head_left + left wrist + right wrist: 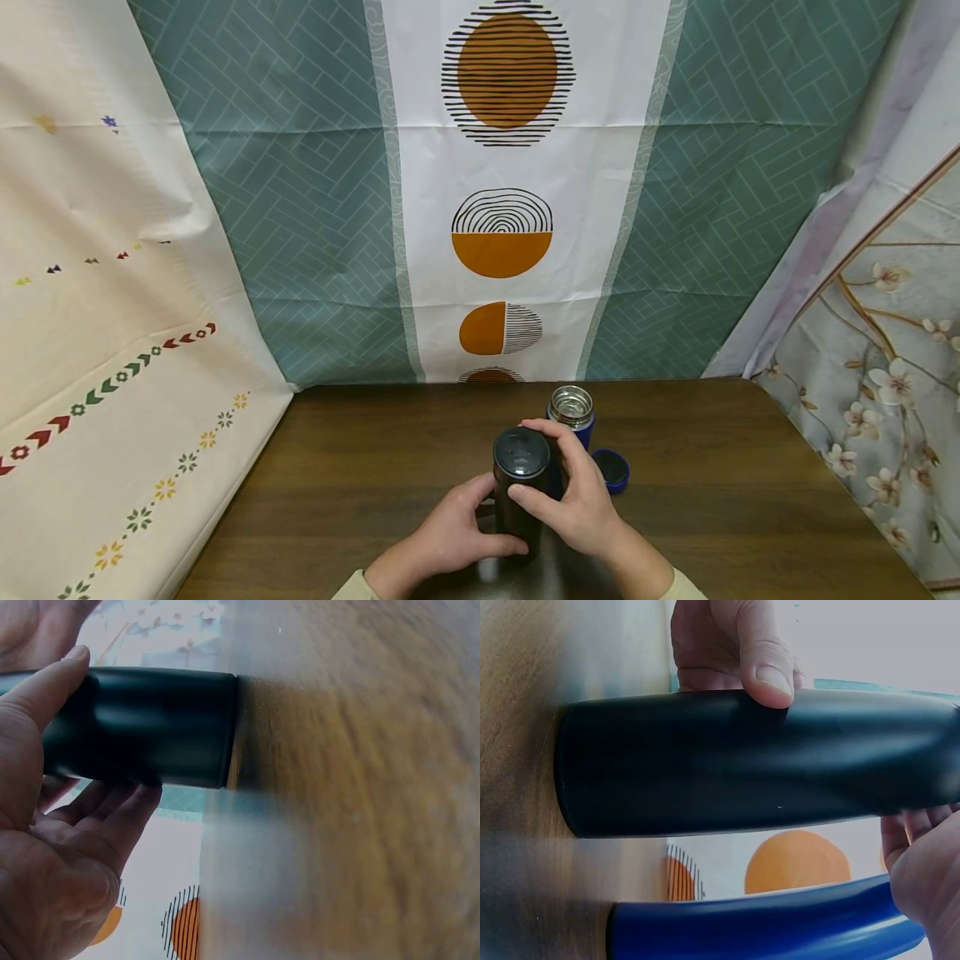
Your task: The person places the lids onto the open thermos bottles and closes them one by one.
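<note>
A black thermos bottle (516, 504) with a dark lid on top stands upright on the table in front of me. My left hand (459, 529) grips its lower body, thumb on the near side; the left wrist view shows the fingers (135, 814) wrapped around it. Higher up, my right hand (583, 504) holds the same bottle near its lid, thumb in front and fingers behind. Just behind the right hand stands a blue flask (584, 437), its steel mouth uncovered. The blue cap (612, 472) lies to the right of that flask on the table.
The wooden table (360, 467) runs back to a green and white patterned cloth (322, 250). A cream cloth (97, 333) hangs at the left, and a flowered cloth (885, 417) at the right edge.
</note>
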Available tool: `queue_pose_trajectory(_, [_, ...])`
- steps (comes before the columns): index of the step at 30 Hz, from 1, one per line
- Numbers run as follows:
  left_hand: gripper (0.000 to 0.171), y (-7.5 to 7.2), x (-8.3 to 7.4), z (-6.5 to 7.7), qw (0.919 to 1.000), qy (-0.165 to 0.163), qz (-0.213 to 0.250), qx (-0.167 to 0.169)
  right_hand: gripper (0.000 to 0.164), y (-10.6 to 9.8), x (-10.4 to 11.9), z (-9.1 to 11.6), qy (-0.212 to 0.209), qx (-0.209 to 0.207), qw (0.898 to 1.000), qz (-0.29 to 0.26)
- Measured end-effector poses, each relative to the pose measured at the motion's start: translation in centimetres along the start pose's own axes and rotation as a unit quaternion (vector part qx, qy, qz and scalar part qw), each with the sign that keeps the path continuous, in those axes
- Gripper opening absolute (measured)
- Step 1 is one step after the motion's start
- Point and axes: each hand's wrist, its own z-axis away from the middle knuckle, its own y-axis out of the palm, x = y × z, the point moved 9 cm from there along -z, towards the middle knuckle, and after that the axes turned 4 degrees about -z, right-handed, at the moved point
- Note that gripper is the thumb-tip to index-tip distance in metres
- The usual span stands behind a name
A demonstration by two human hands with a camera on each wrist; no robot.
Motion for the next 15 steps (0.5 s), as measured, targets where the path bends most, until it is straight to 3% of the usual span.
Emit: queue_pose_trajectory(15, [0.078, 0.01, -0.32, -0.04, 0.9999, 0.012, -0.007, 0.000, 0.074, -0.25, 0.17, -0.05, -0.001, -0.021, 1.000, 0.017])
